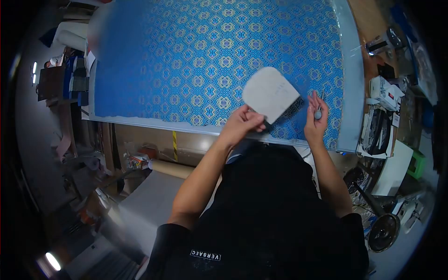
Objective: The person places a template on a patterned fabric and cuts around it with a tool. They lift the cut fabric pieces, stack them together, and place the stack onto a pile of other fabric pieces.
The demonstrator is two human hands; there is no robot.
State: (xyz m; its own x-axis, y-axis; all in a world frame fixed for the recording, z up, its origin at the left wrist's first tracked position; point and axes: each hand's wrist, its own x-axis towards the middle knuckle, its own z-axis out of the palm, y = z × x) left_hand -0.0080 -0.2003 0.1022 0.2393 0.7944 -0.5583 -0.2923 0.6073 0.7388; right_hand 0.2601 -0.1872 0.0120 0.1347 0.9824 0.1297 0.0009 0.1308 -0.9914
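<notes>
My left hand [243,122] pinches the lower edge of a pale, flat pattern piece [270,91] with one rounded end, straight sides and faint writing on it. The piece is held over blue brocade fabric [205,70] with a repeating yellow and purple motif, spread across the table. To its right, my right hand [316,119] is curled around a slim tool with a rounded grey end [318,114]; its exact kind does not show. Between the two hands a dark patterned patch [290,111] shows beside the piece's edge.
The table's pale border [352,70] runs along the right side. Beyond it stand a white box [385,93] and a lamp-like metal object [382,42]. A fan-like round object [383,231] is at lower right. Behind me on the left lies a roll of grey material [168,169].
</notes>
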